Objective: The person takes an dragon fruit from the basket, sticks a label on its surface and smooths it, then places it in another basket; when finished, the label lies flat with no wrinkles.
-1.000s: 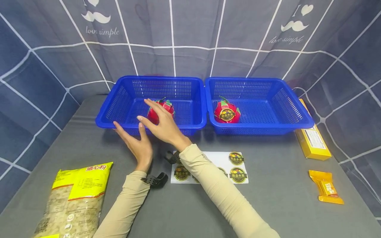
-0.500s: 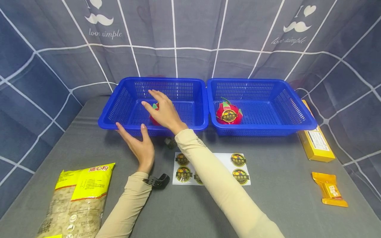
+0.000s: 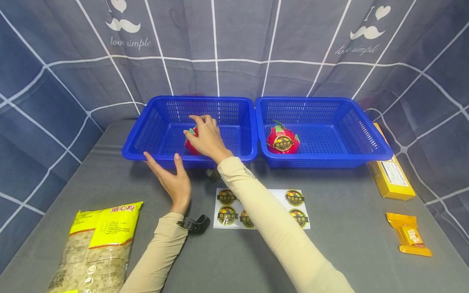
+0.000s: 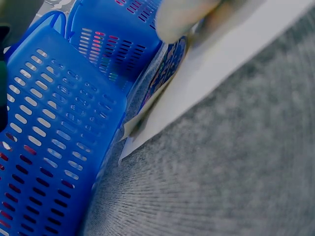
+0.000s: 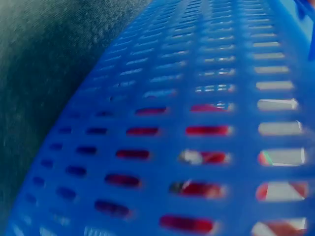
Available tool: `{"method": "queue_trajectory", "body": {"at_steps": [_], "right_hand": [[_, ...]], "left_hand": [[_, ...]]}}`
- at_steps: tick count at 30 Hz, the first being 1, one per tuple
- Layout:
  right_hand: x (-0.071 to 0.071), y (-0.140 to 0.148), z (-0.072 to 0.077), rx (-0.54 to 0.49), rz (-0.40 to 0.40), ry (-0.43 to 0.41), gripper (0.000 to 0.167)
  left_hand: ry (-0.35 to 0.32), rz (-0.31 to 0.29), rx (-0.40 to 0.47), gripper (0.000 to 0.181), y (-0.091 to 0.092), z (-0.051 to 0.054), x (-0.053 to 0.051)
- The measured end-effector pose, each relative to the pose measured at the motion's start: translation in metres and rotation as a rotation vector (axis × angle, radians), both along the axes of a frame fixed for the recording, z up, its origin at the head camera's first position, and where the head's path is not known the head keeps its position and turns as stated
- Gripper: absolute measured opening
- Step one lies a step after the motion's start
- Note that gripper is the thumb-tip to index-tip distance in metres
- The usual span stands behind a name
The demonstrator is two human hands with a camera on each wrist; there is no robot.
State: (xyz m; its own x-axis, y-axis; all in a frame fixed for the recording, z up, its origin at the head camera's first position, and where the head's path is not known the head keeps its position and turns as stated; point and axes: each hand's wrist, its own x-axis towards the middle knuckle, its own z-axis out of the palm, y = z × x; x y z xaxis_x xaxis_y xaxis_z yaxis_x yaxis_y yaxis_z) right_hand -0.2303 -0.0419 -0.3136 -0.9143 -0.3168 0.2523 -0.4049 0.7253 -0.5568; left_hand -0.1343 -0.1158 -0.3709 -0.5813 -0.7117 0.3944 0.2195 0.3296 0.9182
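Observation:
My right hand (image 3: pixel 207 138) reaches over the front rim of the left blue basket (image 3: pixel 242 156). Its bent fingers and thumb close over a red dragon fruit (image 3: pixel 192 147) with green tips. The hand hides much of this fruit, including whether a sticker is on it. Through the basket slots, the right wrist view shows red parts of the dragon fruit (image 5: pixel 206 130). My left hand (image 3: pixel 172 183) lies at the basket's front wall, thumb and fingers spread, gripping nothing. A second dragon fruit (image 3: pixel 278 136), bearing a round black-and-gold sticker (image 3: pixel 283 143), sits in the right blue basket (image 3: pixel 326 156).
A white sheet of round stickers (image 3: pixel 227 215) lies under my right forearm. A yellow-topped pasta bag (image 3: pixel 99 244) is at the left front. To the right are a yellow box (image 3: pixel 393 179) and an orange packet (image 3: pixel 409 235). A grey curtain (image 3: pixel 238 40) hangs behind the baskets.
My right hand has gone from nearly straight fingers over the fruit to bent fingers around it. My left hand keeps its place at the basket front. The whole view has shifted slightly.

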Motion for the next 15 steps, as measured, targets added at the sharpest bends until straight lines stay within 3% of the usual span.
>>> {"method": "queue_trajectory", "body": {"at_steps": [2,7,9,15], "right_hand": [[-0.002,0.001,-0.002,0.056,-0.009,-0.053,0.063],[-0.007,0.004,-0.008,0.145,-0.003,-0.252,0.097],[-0.011,0.004,-0.012,0.162,0.000,-0.293,0.111],[-0.006,0.006,-0.007,0.172,0.009,-0.390,0.119]], "left_hand": [[0.007,-0.006,0.011,0.072,0.004,0.008,0.005],[-0.002,-0.009,0.015,0.072,0.004,0.009,0.006],[-0.002,-0.006,0.014,0.072,0.004,0.009,0.005],[0.015,0.016,0.015,0.071,0.004,0.008,0.004]]}}
